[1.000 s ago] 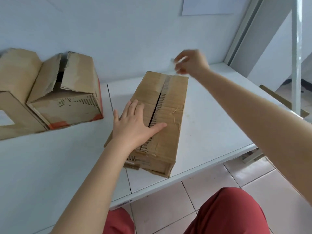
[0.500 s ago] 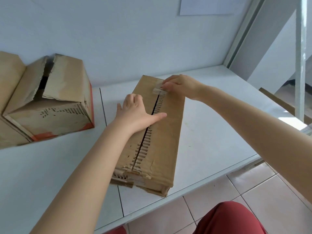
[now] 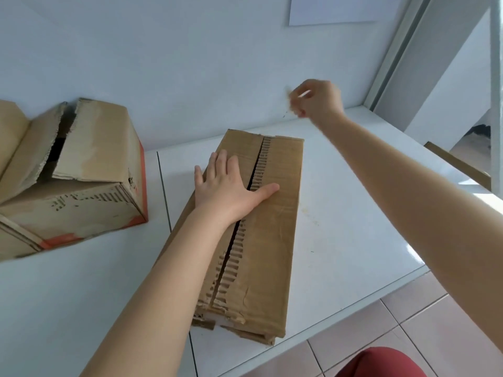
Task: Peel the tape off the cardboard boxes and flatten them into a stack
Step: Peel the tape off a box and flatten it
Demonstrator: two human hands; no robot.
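Long box [image 3: 272, 240]: lies on its side on the white table [image 3: 353, 227], just in front of the person, with its far end close to the wall [image 3: 190, 63]
Top seam [image 3: 236, 240]: runs down the middle of the long box, a dark gap with torn, ridged card beside it; I see no tape along it
Left hand [image 3: 228, 186]: lies flat on the box top, fingers straight and the thumb reaching over the seam. I think it presses down so the box cannot slide or lift while the other hand pulls
Right hand [image 3: 317, 102]: up in the air past the far end of the box, not touching it, with fingers curled in a pinch
Bit of tape [image 3: 288, 100]: a small pale scrap in that pinch. It is blurry, so I only guess it is tape, held up high to pull it free of the card
Second box [image 3: 89, 170]: stands well to the left with orange corners and its top flaps loose — not flat yet, I think it waits its turn
What is left: this long box looks ready to be pushed flat
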